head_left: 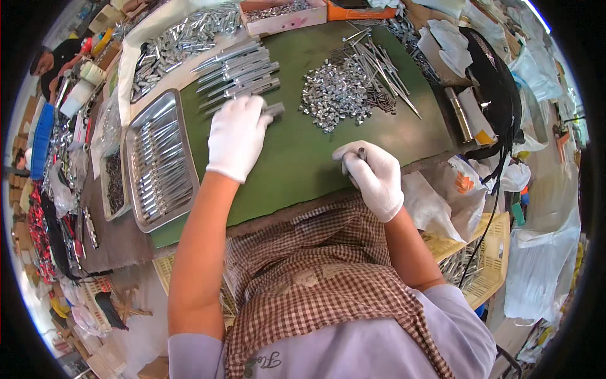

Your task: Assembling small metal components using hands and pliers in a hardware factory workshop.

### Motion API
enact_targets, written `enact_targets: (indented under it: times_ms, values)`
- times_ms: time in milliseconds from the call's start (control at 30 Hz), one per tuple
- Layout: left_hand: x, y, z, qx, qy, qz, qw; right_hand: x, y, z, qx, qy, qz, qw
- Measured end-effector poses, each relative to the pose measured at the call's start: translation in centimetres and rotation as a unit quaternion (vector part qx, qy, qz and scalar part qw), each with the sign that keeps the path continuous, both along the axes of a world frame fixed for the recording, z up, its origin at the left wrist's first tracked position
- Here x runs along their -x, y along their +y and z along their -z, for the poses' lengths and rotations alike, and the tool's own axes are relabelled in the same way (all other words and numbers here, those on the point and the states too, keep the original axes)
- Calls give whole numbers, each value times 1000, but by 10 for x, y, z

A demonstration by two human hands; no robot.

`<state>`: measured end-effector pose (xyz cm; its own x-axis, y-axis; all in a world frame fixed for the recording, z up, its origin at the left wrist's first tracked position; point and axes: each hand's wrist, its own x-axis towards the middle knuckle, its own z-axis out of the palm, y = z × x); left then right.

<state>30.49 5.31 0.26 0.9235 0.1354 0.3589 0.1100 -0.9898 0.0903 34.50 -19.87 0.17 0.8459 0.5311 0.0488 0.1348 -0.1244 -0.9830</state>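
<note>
My left hand (238,136), in a white glove, is closed over the near end of a row of slim silver metal pieces (240,71) with pointed left tips. The blunt end of one metal piece (275,110) sticks out past its fingertips. My right hand (377,180), also gloved, is curled round a thin dark rod (362,153) near the mat's front edge. Only the rod's round end shows clearly; the fingers hide the rest. Between and beyond the hands lies a heap of small shiny metal parts (334,95), with long thin metal rods (385,66) beside it.
A green mat (293,167) covers the bench. On the left stands a steel tray (183,120) of slender metal pieces. Behind are a pile of metal parts (183,44) and a pink box (284,22). A brass-coloured cylinder (459,115) and black mesh bag (502,82) sit right.
</note>
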Motion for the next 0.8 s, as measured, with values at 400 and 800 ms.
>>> enact_targets:
  times_ms: [400, 800]
  values:
    - [55, -69, -41, 123, 85, 170, 974, -5, -4, -27, 66, 154, -88, 982]
    - [66, -71, -26, 206, 39, 120, 970, -6, -10, -12, 141, -36, -82, 986]
